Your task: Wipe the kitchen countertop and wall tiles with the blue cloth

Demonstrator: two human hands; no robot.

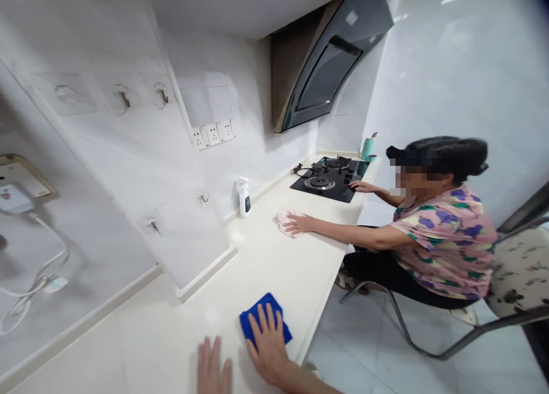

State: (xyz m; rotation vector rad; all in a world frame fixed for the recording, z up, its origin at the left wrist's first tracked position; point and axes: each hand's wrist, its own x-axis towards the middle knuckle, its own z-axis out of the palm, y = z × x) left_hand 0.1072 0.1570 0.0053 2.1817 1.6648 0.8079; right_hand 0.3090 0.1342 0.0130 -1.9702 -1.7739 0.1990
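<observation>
My right hand [268, 342] lies flat with spread fingers on a blue cloth [263, 319], pressing it onto the white countertop [171, 337] near its front edge. Just left of it, my left hand [213, 368] rests flat on the bare counter, fingers stretched out, holding nothing. Further along the counter another person sits on a chair [510, 291], one hand on a pink cloth [285, 219] and the other on the black gas hob [330, 176].
A white spray bottle [244, 198] stands against the wall tiles. A range hood [330, 62] hangs above the hob, a teal bottle [367, 148] beside it. Wall sockets [213, 134], hooks [124, 96] and a white cable [38, 268] are on the left wall. Tiled floor lies right of the counter.
</observation>
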